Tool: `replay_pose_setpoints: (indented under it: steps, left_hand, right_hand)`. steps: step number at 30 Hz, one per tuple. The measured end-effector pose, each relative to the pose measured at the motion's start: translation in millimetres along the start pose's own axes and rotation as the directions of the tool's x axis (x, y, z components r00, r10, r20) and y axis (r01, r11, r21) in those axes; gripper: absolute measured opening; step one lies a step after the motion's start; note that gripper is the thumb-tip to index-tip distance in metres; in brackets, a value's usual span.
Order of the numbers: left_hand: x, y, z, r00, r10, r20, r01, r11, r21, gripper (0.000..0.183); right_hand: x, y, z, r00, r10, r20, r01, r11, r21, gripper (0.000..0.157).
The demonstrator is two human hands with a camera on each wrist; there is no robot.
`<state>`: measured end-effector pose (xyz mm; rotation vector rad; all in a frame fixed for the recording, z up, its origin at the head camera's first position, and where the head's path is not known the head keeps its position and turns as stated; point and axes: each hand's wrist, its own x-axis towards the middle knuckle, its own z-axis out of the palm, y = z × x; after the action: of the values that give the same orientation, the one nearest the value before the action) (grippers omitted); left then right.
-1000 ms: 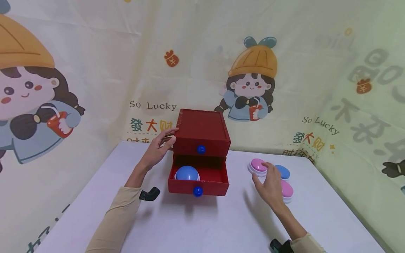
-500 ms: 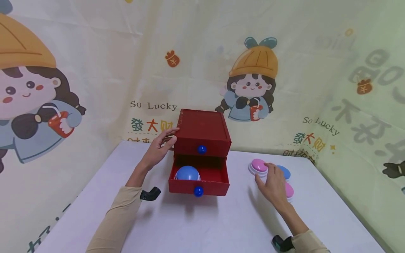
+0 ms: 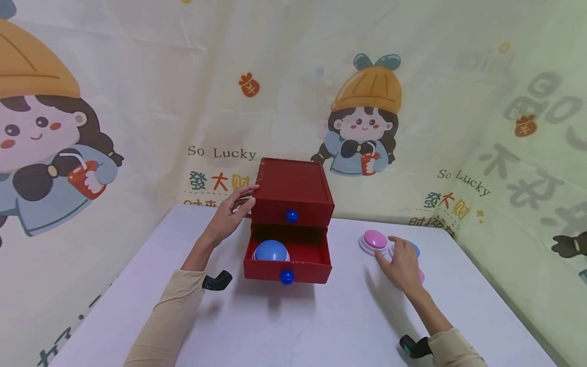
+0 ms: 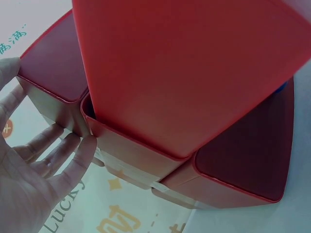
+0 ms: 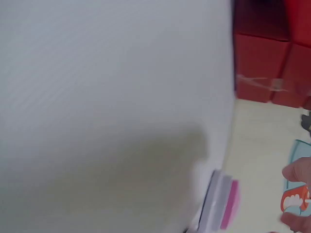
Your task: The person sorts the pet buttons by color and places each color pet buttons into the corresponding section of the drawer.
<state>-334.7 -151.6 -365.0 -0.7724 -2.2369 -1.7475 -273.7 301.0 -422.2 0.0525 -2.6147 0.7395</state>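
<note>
White table (image 3: 293,326). Red cabinet (image 3: 295,181): lower drawer (image 3: 312,273) out. Left hand (image 3: 233,211): fingers extended, against cabinet's left side. Right hand (image 3: 403,265): fingers parted, seemingly gripping nothing, right of cabinet; shifted from pink button (image 3: 375,239) there, bringing blue button (image 3: 415,248) nearest.

Left sleeve (image 3: 160,318) long, plain, light brown like sand, little wrinkles all over. Left cuff (image 3: 192,275) snug. Left hand (image 3: 231,213) bare. Black camera (image 3: 217,281) by left cuff, small, bent like elbow. Right sleeve (image 3: 458,351) same sandy colour, folds too, partly cut off by bottom edge. Right hand (image 3: 403,265) bare. Other black camera (image 3: 415,347) bent too, dark green near tip.
</note>
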Motion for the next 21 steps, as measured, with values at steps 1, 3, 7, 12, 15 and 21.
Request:
replay_pose_setpoints:
  steps: [1,3,7,12,15,21]
  left_hand:
    - [-0.2,0.0,-0.1,1.000,0.000,0.000,0.000,1.000,0.002,0.049]
    - [-0.5,-0.1,-0.1,1.000,-0.001,-0.001,0.001,1.000,0.005,0.049]
    - [-0.6,-0.6,0.1,1.000,-0.001,-0.001,0.001,1.000,0.006,0.049]
    - [-0.3,-0.9,0.3,1.000,0.001,-0.001,-0.001,1.000,0.006,0.049]
    - [0.1,-0.8,0.2,1.000,0.001,-0.002,-0.001,1.000,0.007,0.049]
    - [0.2,-1.0,0.0,1.000,-0.002,-0.007,0.002,1.000,0.015,0.049]
  right_hand:
    - [0.8,-0.5,-2.3,0.999,0.026,0.048,-0.027,1.000,0.016,0.061]
    - [2.8,-1.7,-6.6,0.988,0.068,0.137,-0.074,0.997,0.038,0.063]
    - [7.3,0.3,-10.8,0.971,0.106,0.216,-0.116,0.993,0.035,0.066]
    - [11.1,5.9,-13.3,0.971,0.119,0.206,-0.119,0.993,-0.012,0.068]
    - [12.2,9.2,-15.1,0.971,0.128,0.203,-0.125,0.992,-0.029,0.067]
    - [13.3,14.0,-17.5,0.969,0.151,0.194,-0.144,0.988,-0.048,0.067]
